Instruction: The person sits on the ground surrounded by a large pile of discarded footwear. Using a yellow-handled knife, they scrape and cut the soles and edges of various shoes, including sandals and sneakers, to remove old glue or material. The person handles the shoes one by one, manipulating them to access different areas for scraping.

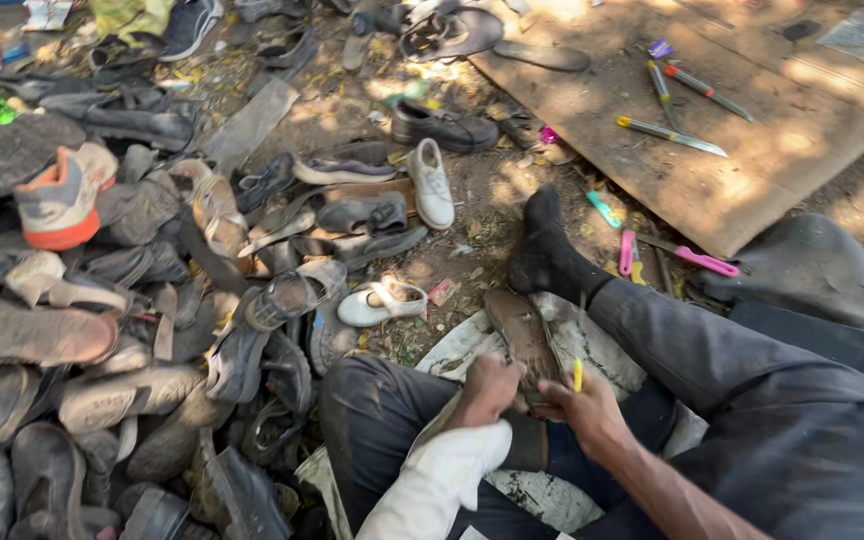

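I sit on the ground with a worn brown shoe sole [522, 335] resting over my lap. My left hand [492, 388] grips the near end of the sole. My right hand [582, 410] presses beside it and holds a small yellow-handled tool [578, 375] upright between the fingers. My left forearm is in a white sleeve [442, 480]. My right leg in grey trousers stretches forward, ending in a black sock [547, 250].
A big heap of old shoes [132, 300] fills the left side. A wooden board [732, 130] at the upper right carries several knives [672, 135]. Pink-handled tools [702, 262] lie by the sock. A white sheet [462, 345] lies under my legs. A dark rounded stone [812, 265] sits right.
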